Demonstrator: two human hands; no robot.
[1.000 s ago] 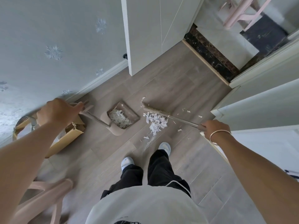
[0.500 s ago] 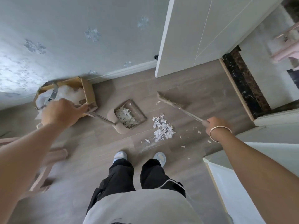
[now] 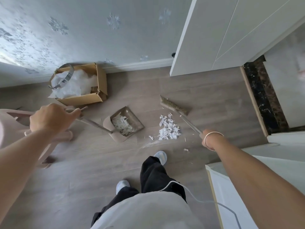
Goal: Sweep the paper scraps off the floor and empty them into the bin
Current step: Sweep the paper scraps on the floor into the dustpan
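Note:
My left hand (image 3: 49,119) grips the long handle of a beige dustpan (image 3: 125,123) that rests on the wooden floor with white scraps inside. My right hand (image 3: 208,138), with a bangle on the wrist, grips the handle of a broom (image 3: 174,107). The broom head hovers just beyond a pile of white paper scraps (image 3: 168,129), which lies to the right of the dustpan's mouth. A few stray scraps lie around the pile. A cardboard box (image 3: 100,80) lined with a white bag stands against the wall, behind the dustpan.
A pink plastic stool (image 3: 13,119) stands at the left, under my left arm. A white door (image 3: 222,35) hangs open ahead on the right, with a dark marble threshold (image 3: 262,96) beyond. White furniture (image 3: 231,195) is at lower right. My feet are just behind the pile.
The view has swung left, so the box now shows fully. The broom head has lifted off the pile and moved to its far side. The dustpan has stayed in place.

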